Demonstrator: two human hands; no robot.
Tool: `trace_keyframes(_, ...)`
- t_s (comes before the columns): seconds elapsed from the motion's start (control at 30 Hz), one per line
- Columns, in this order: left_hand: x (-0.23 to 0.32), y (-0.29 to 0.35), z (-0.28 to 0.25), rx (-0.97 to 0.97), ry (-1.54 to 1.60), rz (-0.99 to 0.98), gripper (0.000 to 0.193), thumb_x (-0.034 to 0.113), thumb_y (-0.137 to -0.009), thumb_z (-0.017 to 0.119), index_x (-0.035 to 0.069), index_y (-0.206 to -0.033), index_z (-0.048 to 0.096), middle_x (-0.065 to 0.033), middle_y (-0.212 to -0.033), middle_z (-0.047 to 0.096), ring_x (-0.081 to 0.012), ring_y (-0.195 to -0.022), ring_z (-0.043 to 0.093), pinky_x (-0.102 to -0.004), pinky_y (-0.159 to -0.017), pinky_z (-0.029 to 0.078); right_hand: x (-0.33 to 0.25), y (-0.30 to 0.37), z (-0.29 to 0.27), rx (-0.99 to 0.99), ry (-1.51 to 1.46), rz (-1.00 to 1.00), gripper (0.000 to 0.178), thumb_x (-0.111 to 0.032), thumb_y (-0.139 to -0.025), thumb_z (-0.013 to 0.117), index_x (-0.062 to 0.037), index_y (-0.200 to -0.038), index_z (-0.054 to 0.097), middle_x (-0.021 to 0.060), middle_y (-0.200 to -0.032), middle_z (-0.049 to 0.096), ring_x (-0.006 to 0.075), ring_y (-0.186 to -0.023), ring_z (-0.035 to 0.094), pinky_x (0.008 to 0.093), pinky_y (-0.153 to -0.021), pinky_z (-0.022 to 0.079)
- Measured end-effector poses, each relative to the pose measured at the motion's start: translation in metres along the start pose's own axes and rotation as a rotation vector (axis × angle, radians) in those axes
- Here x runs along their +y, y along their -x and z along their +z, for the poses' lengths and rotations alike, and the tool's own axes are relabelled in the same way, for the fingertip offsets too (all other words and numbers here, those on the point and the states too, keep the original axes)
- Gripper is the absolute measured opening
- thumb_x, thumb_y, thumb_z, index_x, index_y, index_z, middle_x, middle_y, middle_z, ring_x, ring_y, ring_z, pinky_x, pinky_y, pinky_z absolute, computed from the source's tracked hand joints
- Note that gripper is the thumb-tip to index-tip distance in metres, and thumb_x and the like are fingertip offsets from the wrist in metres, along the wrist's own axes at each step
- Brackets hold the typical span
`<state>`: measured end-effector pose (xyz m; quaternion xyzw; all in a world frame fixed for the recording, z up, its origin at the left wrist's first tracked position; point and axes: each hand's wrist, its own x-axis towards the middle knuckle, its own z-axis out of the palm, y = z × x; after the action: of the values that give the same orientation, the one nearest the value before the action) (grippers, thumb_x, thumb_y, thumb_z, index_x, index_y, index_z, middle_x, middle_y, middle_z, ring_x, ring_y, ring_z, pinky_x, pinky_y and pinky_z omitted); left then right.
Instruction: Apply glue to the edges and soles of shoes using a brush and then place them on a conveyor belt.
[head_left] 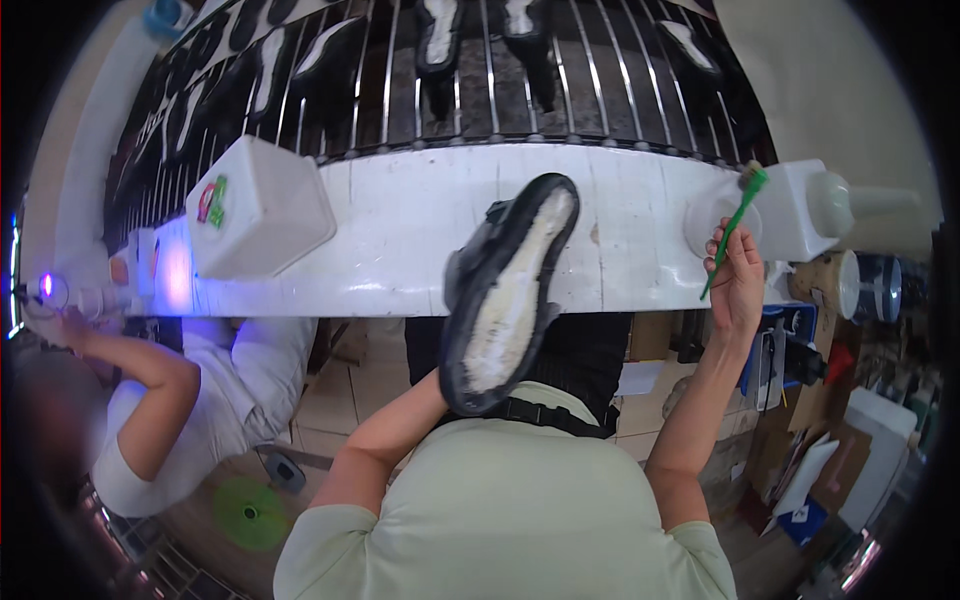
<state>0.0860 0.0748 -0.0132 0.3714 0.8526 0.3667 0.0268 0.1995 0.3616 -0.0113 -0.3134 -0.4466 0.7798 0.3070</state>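
Observation:
A black shoe upper (pixel 460 290) is tilted bottom up over the table's near edge, its toe-to-heel length slanting toward me. Its pale, rough underside strip (pixel 510 300) faces up within a black border. My left forearm (pixel 400 420) reaches beneath it; the hand itself is hidden behind the shoe, which it holds up. To the right, my right hand (pixel 738 258) is closed around the handle of a green brush (pixel 735 225), shaped like a toothbrush. Its brownish bristle end (pixel 753 176) points up and away, beside a round white dish (pixel 705 222).
A conveyor of metal rollers (pixel 620 60) carrying several black shoes runs behind the white table (pixel 390 240). A white box (pixel 260 215) stands left, a white bottle-like container (pixel 810 205) right. Another person (pixel 165 420) sits at left near a purple light. Cardboard and bins crowd the right.

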Motion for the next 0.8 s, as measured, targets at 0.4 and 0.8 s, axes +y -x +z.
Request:
trace_keyframes(0.4, -0.024, 0.000, 0.042, 0.461, 0.585, 0.210, 0.079, 0.026, -0.082, 0.072, 0.007, -0.143, 0.026, -0.0209, -0.138, 0.043, -0.0344, -0.126, 0.046, -0.0491, -0.105, 0.031, 0.002, 0.104, 0.100, -0.522, 0.557, -0.084, 0.011, 0.006, -0.072, 0.074, 0.0041, -0.081, 0.068, 0.0104, -0.080, 0.066, 0.0137, -0.072, 0.062, 0.0225, -0.066, 0.046)
trace_keyframes(0.8, -0.029, 0.002, 0.057, 0.519, 0.437, 0.335, 0.068, 0.019, -0.082, 0.071, 0.010, -0.136, 0.032, -0.0196, -0.137, 0.046, -0.0359, -0.126, 0.048, -0.0510, -0.106, 0.029, 0.019, 0.095, 0.092, -0.366, 0.682, -0.089, 0.008, 0.004, -0.076, 0.073, 0.0047, -0.082, 0.067, 0.0076, -0.079, 0.065, 0.0114, -0.070, 0.058, 0.0221, -0.063, 0.044)
